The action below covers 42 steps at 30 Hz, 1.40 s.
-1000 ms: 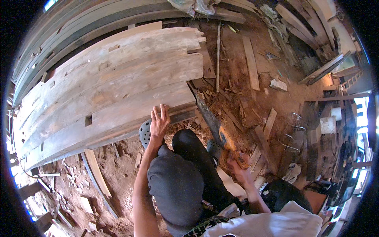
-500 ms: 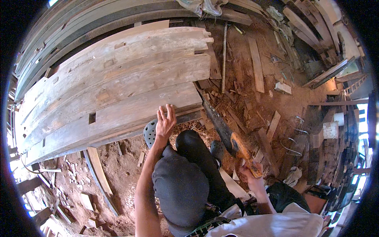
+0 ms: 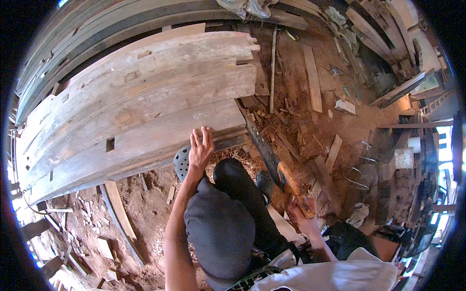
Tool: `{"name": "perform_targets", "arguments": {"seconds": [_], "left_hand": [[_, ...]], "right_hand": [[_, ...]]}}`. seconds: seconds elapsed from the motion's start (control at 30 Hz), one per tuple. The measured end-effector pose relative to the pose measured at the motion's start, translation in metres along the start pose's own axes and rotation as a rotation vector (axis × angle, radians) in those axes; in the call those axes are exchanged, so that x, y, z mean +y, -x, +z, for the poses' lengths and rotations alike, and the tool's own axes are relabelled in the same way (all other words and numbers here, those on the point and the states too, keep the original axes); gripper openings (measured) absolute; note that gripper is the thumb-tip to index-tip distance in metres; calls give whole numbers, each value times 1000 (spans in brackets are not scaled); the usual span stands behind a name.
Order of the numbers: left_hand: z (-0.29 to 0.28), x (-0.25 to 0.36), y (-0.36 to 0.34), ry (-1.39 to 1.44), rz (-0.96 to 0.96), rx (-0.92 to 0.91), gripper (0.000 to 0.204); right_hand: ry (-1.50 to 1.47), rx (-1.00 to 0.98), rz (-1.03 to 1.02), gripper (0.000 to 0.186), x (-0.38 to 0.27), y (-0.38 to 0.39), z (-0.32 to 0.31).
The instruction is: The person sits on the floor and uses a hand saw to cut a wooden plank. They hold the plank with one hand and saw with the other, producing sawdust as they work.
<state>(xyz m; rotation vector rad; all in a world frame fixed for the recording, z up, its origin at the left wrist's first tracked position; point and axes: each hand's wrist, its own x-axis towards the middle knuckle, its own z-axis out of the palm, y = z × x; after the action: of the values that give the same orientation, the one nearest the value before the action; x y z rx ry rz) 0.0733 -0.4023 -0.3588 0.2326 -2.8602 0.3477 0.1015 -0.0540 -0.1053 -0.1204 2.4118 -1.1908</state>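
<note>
My right hand (image 3: 302,216) is wrapped round the orange-brown wooden handle (image 3: 290,183) of a handsaw. Its long dark blade (image 3: 262,149) slants up and left to the right end of the nearest thick plank (image 3: 179,127). The teeth are too small to make out, and I cannot tell how deep the blade sits in the wood. My left hand (image 3: 200,151) lies on that plank's near edge, fingers stretched out and holding nothing. Under the edge, beside my left wrist, shows a grey clog (image 3: 182,164); another clog (image 3: 265,182) is near the blade.
Several wide planks with cut mortises (image 3: 110,144) lie side by side. Behind them is a stack of long beams (image 3: 121,22). Sawdust, offcuts and a loose board (image 3: 312,80) litter the earth floor to the right. A curved strip (image 3: 119,213) lies at lower left.
The handsaw and my right hand have shifted slightly left, toward the plank. My left hand keeps its place on the plank; the whole view has drifted a little.
</note>
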Motion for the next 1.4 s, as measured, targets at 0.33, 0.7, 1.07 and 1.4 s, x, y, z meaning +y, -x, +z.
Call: {"name": "perform_targets", "arguments": {"seconds": [0.33,0.7,1.07,1.4], "left_hand": [[-1,-2,1,10,-14,0,54],[-4,-3,-3,-22,-14,22,54],[-6,-3,-1,-22,-7,8,52],[-4,-3,-2,-26,2,30,51]], "right_hand": [[-192,31,166,21,13,-6,9],[-91,-34,114,21,-5,-4,9],[-214,17,146,27,39,-36,39],[195,-147,111,18,41,-35,46]]}}
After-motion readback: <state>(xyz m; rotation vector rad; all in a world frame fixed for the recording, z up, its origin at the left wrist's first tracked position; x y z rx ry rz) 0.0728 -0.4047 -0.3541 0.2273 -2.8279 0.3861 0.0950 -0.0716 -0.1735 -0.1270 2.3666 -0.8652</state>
